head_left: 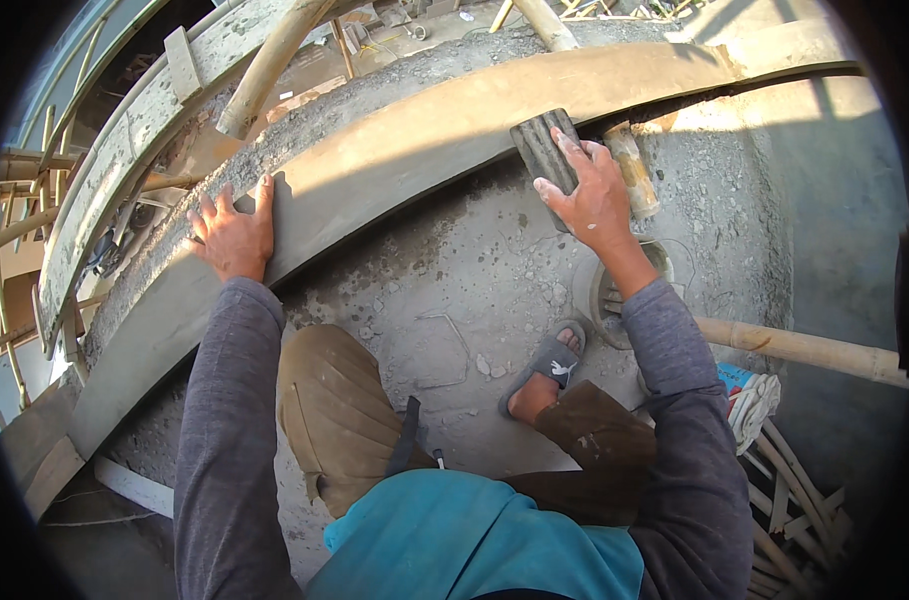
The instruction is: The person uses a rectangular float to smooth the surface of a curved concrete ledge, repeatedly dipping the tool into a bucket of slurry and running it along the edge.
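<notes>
A long curved ledge of smooth grey plaster (pixel 414 140) runs across in front of me, its far part sunlit and its near part in shade. My left hand (pixel 236 232) lies on the ledge's left part, fingers spread, with no tool in it. At the ledge's near edge, my right hand (pixel 589 190) grips a dark rectangular hand float (pixel 541 135), which is tilted against the edge. White plaster smears the right fingertips. The float's underside is hidden.
A short bamboo piece (pixel 629 170) sits by the float. Below my right wrist stands a bucket (pixel 662 258), with a bamboo pole (pixel 804 350) to its right. A bent wire (pixel 462 345) lies near my sandalled foot (pixel 546 375). Wood strips (pixel 794 490) are piled lower right.
</notes>
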`<state>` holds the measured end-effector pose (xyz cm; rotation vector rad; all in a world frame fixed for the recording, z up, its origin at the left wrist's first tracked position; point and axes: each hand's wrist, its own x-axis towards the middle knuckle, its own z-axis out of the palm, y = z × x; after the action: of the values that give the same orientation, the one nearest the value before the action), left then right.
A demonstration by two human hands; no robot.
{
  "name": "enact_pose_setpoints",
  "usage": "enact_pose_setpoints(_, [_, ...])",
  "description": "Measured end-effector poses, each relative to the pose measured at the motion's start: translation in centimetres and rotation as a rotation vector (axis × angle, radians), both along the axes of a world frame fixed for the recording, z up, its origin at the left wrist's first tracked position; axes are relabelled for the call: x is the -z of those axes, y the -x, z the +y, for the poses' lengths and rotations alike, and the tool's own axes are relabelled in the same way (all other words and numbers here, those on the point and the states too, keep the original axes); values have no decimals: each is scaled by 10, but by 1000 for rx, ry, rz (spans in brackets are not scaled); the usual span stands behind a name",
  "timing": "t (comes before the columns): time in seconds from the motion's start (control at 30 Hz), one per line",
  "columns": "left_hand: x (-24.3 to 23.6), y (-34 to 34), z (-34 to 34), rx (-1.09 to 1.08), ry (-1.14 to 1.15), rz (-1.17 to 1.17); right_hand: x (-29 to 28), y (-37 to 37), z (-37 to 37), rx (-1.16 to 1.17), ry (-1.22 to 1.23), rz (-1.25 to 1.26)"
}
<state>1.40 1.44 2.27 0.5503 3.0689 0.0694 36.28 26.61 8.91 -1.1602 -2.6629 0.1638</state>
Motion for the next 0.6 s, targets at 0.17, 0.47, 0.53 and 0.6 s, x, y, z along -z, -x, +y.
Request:
enact_pose_setpoints(0.17, [1,0,-2,-1,-12,5,-11,20,-2,-208,-18,-185])
enact_pose_setpoints(0.47, [2,-2,1,23,-20,38,-13,34,60,155,-46,-320])
enact_pose_setpoints(0.53, [-1,-3,1,20,-9,28,-13,34,47,74,-17,-233])
enact_pose_setpoints(0.6, [0,-1,-2,14,-1,33,-11,34,23,-58,36,-148])
